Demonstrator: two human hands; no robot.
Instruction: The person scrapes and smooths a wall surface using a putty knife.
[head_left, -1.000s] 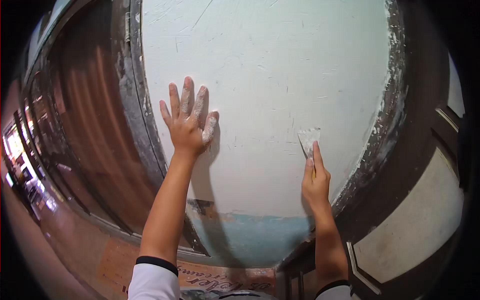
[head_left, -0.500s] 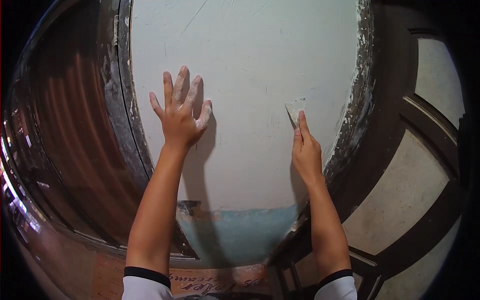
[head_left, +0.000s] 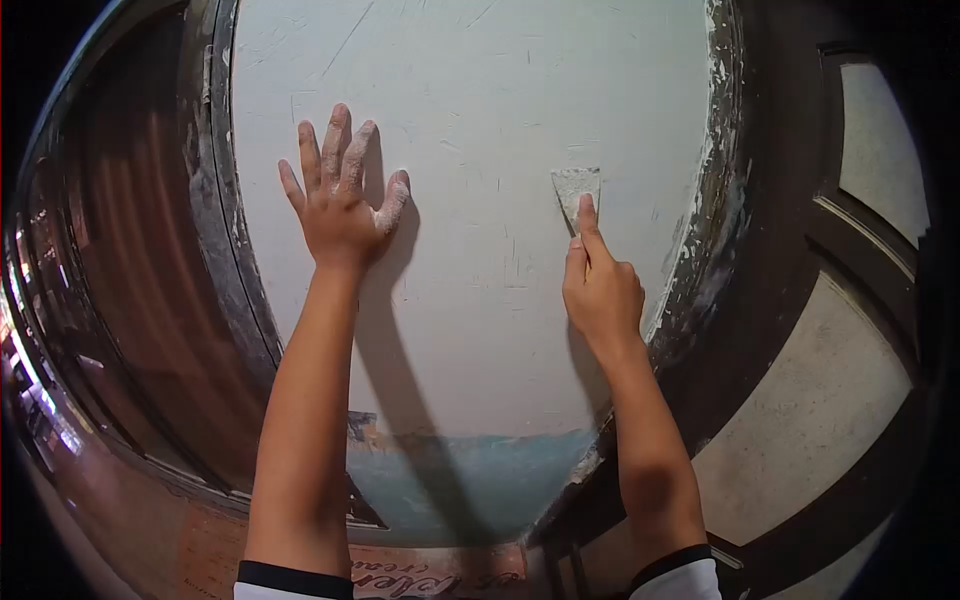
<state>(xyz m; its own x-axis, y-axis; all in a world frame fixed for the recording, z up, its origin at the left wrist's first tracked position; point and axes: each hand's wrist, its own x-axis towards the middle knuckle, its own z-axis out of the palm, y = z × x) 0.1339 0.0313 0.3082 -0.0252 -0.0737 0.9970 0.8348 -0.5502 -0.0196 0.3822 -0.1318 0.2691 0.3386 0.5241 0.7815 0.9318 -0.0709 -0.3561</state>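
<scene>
My left hand (head_left: 343, 215) rests against the upper left of a pale wall panel (head_left: 460, 330), fingers spread, with white powder on the fingers and thumb. It holds nothing. My right hand (head_left: 603, 290) grips a putty knife (head_left: 577, 186) whose pale-coated blade points up and lies at the panel's surface, right of centre. The index finger presses along the blade, and the handle is hidden in the palm. Thin dark scratches mark the panel between and around the hands.
Worn dark frames (head_left: 715, 180) with flaked white paint edge the panel on both sides. Below it is a blue-green painted strip (head_left: 470, 480). A panelled door (head_left: 800, 410) stands at the right, dark brown curtain-like folds (head_left: 150, 250) at the left, and printed cardboard (head_left: 440, 572) at the bottom.
The right hand and putty knife have moved slightly left and up in the view, and the blade now faces the camera more squarely. The left hand appears slightly higher and farther left, as the view shifted.
</scene>
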